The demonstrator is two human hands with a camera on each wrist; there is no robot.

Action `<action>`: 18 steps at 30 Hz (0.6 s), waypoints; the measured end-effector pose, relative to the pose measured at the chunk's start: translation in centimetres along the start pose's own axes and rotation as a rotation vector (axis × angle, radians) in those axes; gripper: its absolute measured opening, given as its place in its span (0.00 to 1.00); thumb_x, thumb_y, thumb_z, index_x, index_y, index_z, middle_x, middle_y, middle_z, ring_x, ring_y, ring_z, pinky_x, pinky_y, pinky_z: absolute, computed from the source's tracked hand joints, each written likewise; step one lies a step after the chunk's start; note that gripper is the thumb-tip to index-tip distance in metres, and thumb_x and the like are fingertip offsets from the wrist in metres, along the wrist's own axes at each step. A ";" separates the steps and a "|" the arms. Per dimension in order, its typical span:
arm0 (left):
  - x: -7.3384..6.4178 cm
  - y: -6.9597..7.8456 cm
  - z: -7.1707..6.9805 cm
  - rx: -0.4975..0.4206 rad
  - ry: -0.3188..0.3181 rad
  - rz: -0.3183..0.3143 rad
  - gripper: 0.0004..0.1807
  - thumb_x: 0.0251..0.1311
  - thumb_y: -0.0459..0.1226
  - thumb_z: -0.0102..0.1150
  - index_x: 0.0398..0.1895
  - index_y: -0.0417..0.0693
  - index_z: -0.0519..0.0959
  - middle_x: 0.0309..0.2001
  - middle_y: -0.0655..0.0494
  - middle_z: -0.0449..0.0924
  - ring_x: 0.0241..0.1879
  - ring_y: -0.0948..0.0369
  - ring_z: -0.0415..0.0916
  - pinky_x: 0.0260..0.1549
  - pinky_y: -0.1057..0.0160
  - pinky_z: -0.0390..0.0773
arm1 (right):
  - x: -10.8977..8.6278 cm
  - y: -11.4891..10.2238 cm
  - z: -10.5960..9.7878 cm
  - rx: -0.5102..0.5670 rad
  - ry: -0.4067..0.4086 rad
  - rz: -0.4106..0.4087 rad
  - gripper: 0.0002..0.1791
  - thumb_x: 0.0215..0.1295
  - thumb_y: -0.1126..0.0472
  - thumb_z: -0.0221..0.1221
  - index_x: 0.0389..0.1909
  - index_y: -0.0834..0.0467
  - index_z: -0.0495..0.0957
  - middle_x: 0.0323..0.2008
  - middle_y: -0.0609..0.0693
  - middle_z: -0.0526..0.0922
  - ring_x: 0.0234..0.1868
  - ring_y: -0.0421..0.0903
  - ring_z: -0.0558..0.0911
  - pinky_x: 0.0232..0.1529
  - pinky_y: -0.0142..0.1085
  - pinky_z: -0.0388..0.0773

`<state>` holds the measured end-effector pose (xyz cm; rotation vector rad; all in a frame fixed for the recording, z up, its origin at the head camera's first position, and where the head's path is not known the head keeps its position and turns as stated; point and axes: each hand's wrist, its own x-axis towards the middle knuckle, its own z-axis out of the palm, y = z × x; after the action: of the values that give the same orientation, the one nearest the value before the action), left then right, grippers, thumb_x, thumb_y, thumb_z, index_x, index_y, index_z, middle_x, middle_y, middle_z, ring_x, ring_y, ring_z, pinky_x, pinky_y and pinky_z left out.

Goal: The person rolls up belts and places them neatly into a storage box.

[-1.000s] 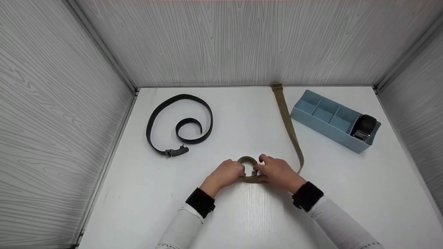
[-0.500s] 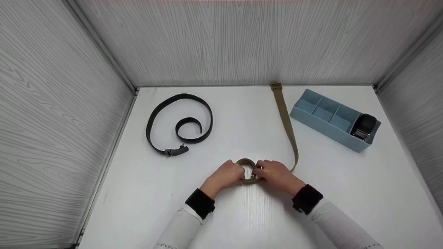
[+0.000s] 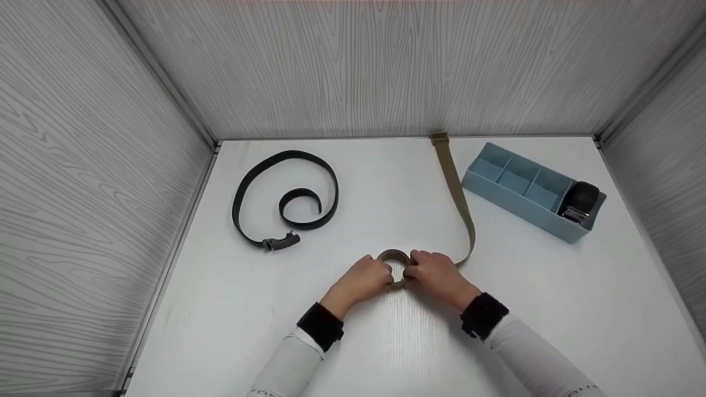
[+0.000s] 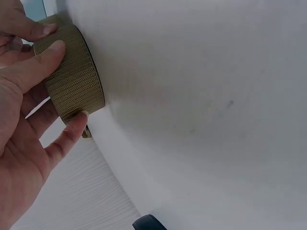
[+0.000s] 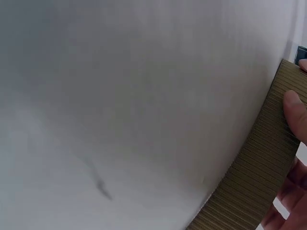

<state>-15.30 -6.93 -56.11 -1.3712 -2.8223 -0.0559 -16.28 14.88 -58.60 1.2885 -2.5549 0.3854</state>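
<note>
A tan webbing belt (image 3: pixel 455 187) runs down from its buckle at the back edge of the table, and its near end is wound into a round coil standing on edge. My left hand (image 3: pixel 364 279) holds the left side of that coil, thumb on the outside of the webbing (image 4: pixel 74 72) in the left wrist view. On the coil's right side my right hand (image 3: pixel 440 277) pinches the strap where it joins the roll. The right wrist view shows the thumb pressed on the ribbed webbing (image 5: pixel 259 163). Fingers partly hide the coil's inside.
A black belt (image 3: pixel 292 153) with a dark buckle lies in a loose spiral at the left. At the right stands a blue divided box (image 3: pixel 518 205), holding a rolled black object with a metal piece (image 3: pixel 582 199) in its end compartment. Grey panels enclose the table.
The right fingers have closed in against the coil, and the loose strap's bend has drawn leftward, closer to the right hand. The left hand has hardly moved.
</note>
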 end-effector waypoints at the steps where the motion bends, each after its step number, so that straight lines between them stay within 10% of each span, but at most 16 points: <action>1: 0.0 -0.1 0.0 -0.002 0.002 0.001 0.05 0.55 0.41 0.68 0.23 0.56 0.85 0.25 0.65 0.80 0.23 0.65 0.73 0.29 0.62 0.69 | 0.0 0.1 -0.1 0.018 -0.014 0.004 0.04 0.54 0.60 0.69 0.30 0.49 0.84 0.30 0.48 0.73 0.26 0.46 0.73 0.25 0.39 0.69; 18: 0.4 0.2 -0.1 0.005 0.010 -0.013 0.08 0.54 0.37 0.68 0.19 0.56 0.83 0.22 0.66 0.79 0.20 0.66 0.67 0.28 0.63 0.65 | -0.1 0.0 -0.2 0.020 -0.007 -0.032 0.05 0.52 0.59 0.70 0.30 0.51 0.84 0.29 0.50 0.74 0.25 0.46 0.74 0.24 0.38 0.70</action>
<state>-15.43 -6.51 -55.97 -1.3483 -2.8215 -0.0547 -16.16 15.01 -58.44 1.3381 -2.5396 0.4016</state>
